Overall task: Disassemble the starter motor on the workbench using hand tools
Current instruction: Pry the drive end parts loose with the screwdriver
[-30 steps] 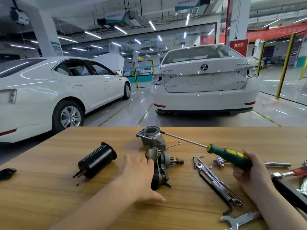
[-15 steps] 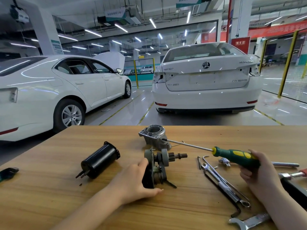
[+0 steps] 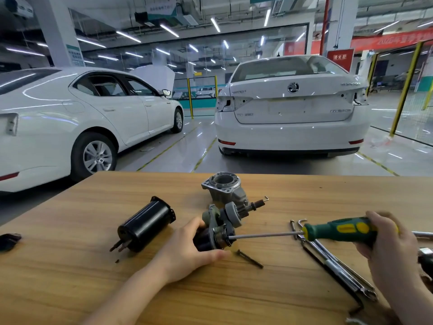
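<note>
Two hands work: left hand (image 3: pixel 187 249) grips the motor core (image 3: pixel 218 233), near centre of the tabletop (image 3: pixel 70 266); right hand (image 3: pixel 386 242) wraps the screwdriver (image 3: pixel 337 229), tip against the core's end. Align the blade squarely, press firmly, brace the core.

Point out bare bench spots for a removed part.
Bare wood: the near-left corner, bordered by the black casing and the left hand holding the starter assembly; the far strip right of the aluminium housing, beyond the screwdriver. Crowded: the right side, wrenches beside the right hand.
</note>
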